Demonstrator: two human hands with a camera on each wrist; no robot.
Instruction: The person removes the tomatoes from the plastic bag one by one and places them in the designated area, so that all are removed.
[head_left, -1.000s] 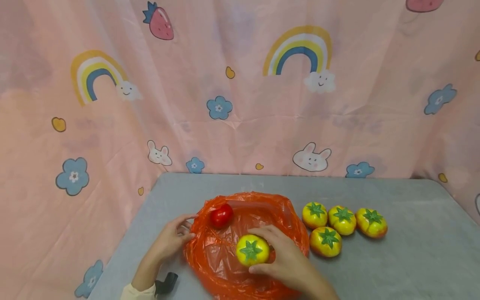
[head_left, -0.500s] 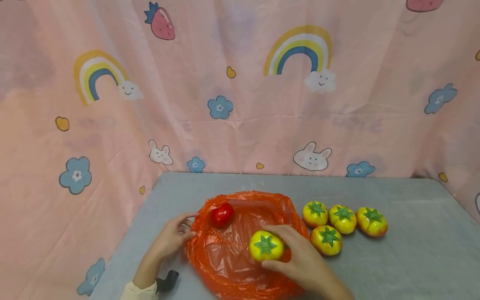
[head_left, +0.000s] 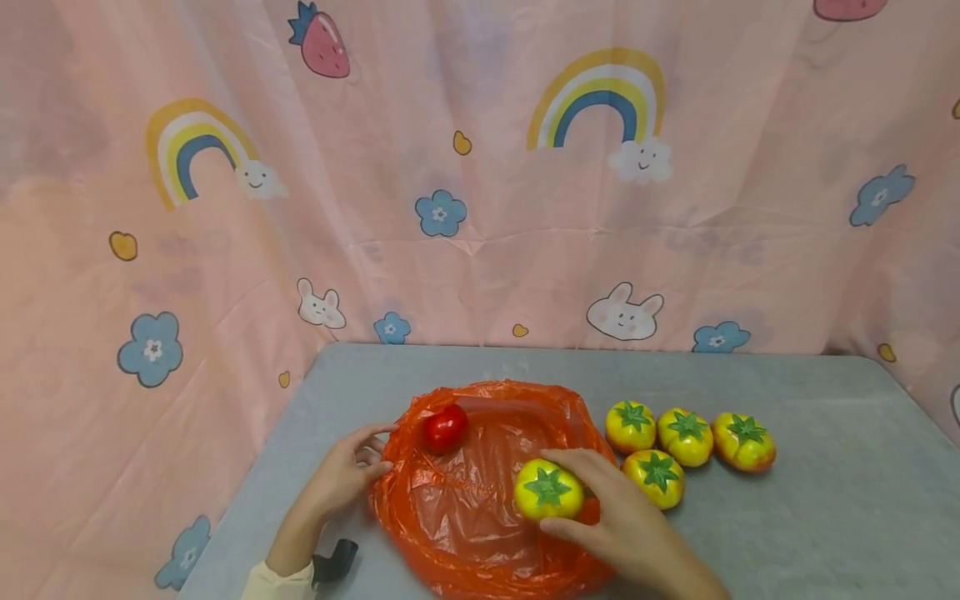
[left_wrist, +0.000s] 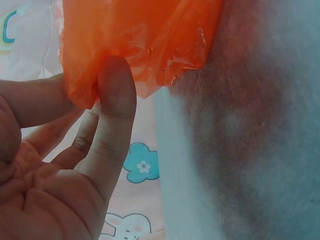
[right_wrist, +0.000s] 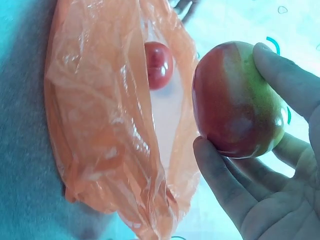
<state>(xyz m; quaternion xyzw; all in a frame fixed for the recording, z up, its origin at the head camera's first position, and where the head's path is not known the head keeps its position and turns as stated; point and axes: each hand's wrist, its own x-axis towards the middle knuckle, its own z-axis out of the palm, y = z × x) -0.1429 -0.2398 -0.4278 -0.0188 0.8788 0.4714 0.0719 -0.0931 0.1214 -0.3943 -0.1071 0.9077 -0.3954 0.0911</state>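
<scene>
An orange-red plastic bag lies spread open on the table. My left hand pinches its left rim between thumb and finger, as the left wrist view shows at the bag's edge. Over the right part of the bag, my right hand grips a shiny yellow-and-red tomato with a green star-shaped top. From the right wrist view, the tomato's reddish underside faces the camera, between thumb and fingertips. A round red fruit sits inside the bag at the back left.
Right of the bag, several matching tomatoes stand grouped on the grey table. A small black object is by the left wrist. Behind the table hangs a pink patterned curtain.
My right hand has moved right with the tomato, from the bag's middle toward its right side. The left hand keeps its place at the rim.
</scene>
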